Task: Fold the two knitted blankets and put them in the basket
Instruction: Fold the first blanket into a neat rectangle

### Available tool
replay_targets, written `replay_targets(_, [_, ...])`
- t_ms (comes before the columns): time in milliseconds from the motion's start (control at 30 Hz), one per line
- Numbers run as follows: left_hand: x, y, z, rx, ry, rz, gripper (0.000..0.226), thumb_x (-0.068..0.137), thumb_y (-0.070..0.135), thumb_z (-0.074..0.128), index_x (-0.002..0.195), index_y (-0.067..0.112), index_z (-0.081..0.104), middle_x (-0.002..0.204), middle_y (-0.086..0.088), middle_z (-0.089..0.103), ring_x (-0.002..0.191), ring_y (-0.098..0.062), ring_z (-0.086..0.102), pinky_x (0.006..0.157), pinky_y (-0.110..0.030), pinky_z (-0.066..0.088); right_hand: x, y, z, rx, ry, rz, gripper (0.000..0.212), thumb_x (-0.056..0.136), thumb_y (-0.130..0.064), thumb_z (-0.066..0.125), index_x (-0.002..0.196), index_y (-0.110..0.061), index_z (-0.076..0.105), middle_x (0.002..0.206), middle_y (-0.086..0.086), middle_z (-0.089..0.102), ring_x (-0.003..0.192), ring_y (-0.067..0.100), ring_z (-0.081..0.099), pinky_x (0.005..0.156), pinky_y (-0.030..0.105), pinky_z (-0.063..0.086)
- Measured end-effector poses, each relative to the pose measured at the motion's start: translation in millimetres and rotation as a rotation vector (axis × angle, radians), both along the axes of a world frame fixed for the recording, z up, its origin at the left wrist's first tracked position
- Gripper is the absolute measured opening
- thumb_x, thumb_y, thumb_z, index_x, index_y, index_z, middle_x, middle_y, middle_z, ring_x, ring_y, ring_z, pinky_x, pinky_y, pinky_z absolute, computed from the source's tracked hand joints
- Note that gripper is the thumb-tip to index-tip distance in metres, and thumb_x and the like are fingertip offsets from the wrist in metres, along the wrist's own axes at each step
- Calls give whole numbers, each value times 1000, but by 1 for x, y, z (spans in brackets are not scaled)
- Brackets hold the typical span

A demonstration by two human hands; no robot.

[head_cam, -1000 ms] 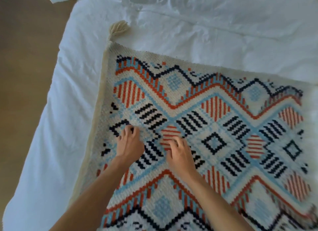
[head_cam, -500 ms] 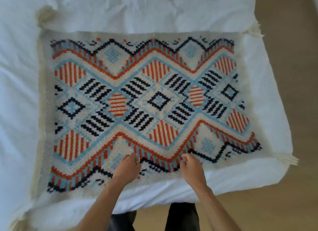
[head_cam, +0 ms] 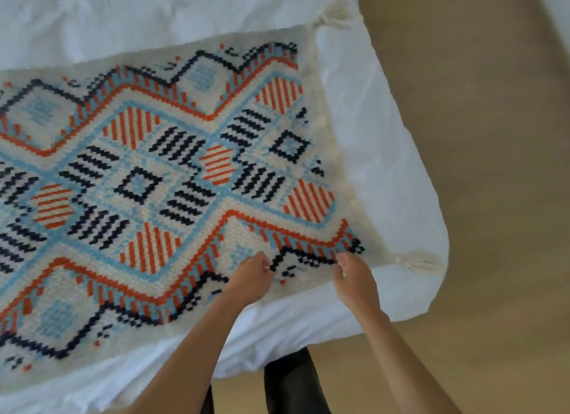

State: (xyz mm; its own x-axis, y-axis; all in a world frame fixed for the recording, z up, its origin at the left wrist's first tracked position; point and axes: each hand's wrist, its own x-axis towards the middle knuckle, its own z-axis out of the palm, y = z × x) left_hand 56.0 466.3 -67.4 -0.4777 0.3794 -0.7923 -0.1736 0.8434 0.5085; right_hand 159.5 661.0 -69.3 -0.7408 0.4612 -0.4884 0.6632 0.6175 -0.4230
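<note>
Gripping the near hem, the left hand [head_cam: 251, 278] and right hand [head_cam: 354, 279] are both pinching the knitted blanket [head_cam: 172, 167], which is lying flat on the bed [head_cam: 385, 167] ahead of the knuckles. Wider pinches, out nearer the corners, are looking advisable before lifting the fold.

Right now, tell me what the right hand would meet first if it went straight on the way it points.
The knitted blanket itself: the right hand seems to pinch its near edge. Straight on, up and slightly left, lies only flat patterned knit, then white bedding; nothing stands in the way.
</note>
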Motion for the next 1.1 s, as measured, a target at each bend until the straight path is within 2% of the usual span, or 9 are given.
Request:
replay_targets(200, [13,80,-9,-23,12,-148,13,97,18,39,84,16,42,77,-1,46,63,-16,41,60,-28,36,-5,78,-17,128,-12,21,38,88,-7,48,126,-7,50,127,12,51,116,29,43,92,37,43])
replay_targets(333, [18,104,-12,-43,-5,-161,10,95,13,39,86,13,43,79,-5,48,67,-20,40,62,-33,36,-18,93,-31,86,-20,2,49,86,-6,47,134,-10,40,134,12,42,120,31,38,99,40,38])
replay_targets(467, [13,115,-12,-67,20,-127,13,96,14,36,94,8,48,81,-5,52,68,-19,44,62,-33,38,-29,95,-39,88,-31,-78,46,87,-14,50,132,-8,41,121,13,50,111,30,44,94,41,41])
replay_targets(567, [5,123,-12,-71,68,-86,17,99,20,35,98,9,48,82,-6,57,65,-17,47,58,-32,41,-31,93,-39,59,-14,-97,28,88,-19,53,111,-4,51,99,9,54,95,28,52,79,37,45])
replay_targets(633, [-2,128,-11,-66,124,-46,20,100,25,33,101,11,48,85,-6,59,65,-16,50,57,-29,43,-30,83,-35,18,25,-67,18,91,-20,51,99,-5,52,86,5,50,79,22,53,63,29,40])
replay_targets(767, [-20,136,-3,-4,192,107,23,99,34,32,100,15,45,88,-3,57,69,-10,51,60,-24,42,-23,38,-21,4,164,61,19,93,-20,50,105,-7,54,86,0,53,68,13,52,50,13,31])
replay_targets(900, [-46,131,10,44,311,238,33,95,44,34,110,15,38,100,-7,55,83,-20,58,68,-35,51,-21,-20,-4,-68,251,121,19,90,-15,52,108,-10,56,94,2,63,82,15,63,61,20,47])
replay_targets(1000, [-65,114,14,10,350,303,38,94,42,40,120,15,36,104,-6,56,83,-22,59,58,-31,47,-25,-61,6,-107,274,155,21,90,-13,49,109,-11,56,93,2,61,81,17,63,59,27,49])
replay_targets(1100, [-84,88,14,26,382,411,24,96,31,42,115,16,41,97,-5,59,68,-16,57,49,-27,42,-27,-97,12,-116,291,196,10,87,-10,52,96,-8,56,87,4,60,71,20,64,51,27,47])
